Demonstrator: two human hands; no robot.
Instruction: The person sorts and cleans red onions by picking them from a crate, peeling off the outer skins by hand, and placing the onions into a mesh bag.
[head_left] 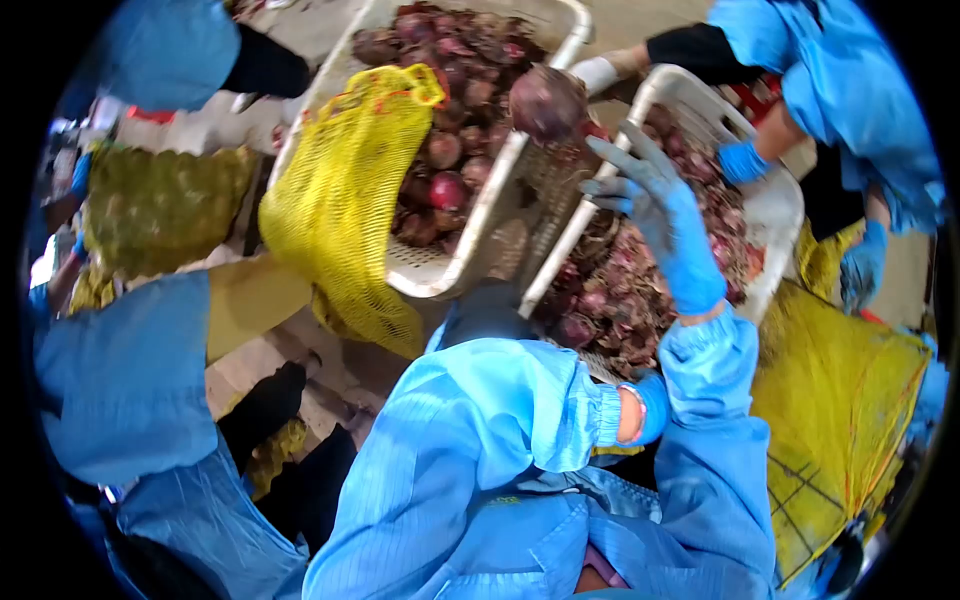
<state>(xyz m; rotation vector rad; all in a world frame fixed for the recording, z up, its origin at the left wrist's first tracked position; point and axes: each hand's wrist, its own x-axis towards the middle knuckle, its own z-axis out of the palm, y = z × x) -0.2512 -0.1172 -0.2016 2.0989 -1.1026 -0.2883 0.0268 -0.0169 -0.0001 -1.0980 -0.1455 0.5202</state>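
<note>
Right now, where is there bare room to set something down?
Bare floor shows at the top, between the left crate and a co-worker's blue sleeve. Inside the right crate, a pale patch shows between onions and right rim. Onions crowd most of both crates.

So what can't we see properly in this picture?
All in the head view:
Left hand: mostly hidden by the right sleeve.
Big onion: blur hides whether the right hand touches it.
Chest lettering: too small to read.
Person at upper left: cut off by the dark edge.
</note>
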